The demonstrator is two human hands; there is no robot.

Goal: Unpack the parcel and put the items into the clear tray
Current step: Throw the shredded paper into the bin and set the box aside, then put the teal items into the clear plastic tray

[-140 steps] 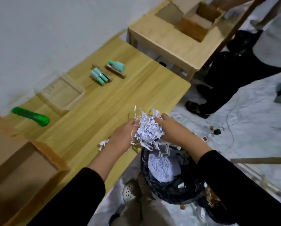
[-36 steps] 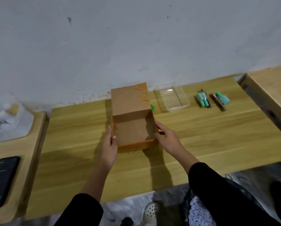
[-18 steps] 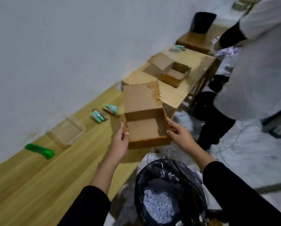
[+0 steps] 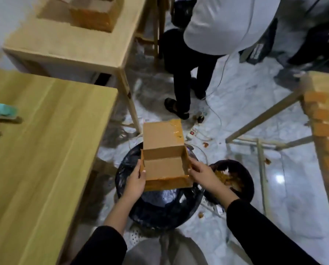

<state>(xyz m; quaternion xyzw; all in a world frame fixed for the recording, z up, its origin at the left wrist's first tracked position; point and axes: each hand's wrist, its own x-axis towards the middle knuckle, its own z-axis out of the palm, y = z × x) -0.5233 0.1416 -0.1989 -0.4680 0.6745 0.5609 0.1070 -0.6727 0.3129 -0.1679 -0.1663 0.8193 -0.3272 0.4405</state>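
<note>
Nearest the camera, two black sleeves reached forward over a bin lined with a black bag [image 4: 160, 211] that stood on the floor just off the right edge of the wooden table [image 4: 45, 150]. Above that bin the parcel [image 4: 164, 165], an open cardboard box with its lid flap standing up on the far side, was held in the air by both hands. The left hand [image 4: 136, 181] clasped its left wall, thumb inside and fingers curled under, and the right hand [image 4: 203, 174] gripped the right wall in the same way. Its inside looked bare. A second before, the box had rested on the tabletop near the far edge beside the clear tray; now it had been carried off the table and hung over the bin, which suggests the unpacking was done and the carton was about to be shaken out or dropped. Just right of it sat a second dark bin [image 4: 234, 178] with brownish scraps. At the table's left edge of view a green item [image 4: 2, 109] lay on the wood, so it had not been put into the tray, which was out of sight. Farther off stood another person [image 4: 207, 44] beside a neighbouring table [image 4: 73, 41].
</note>
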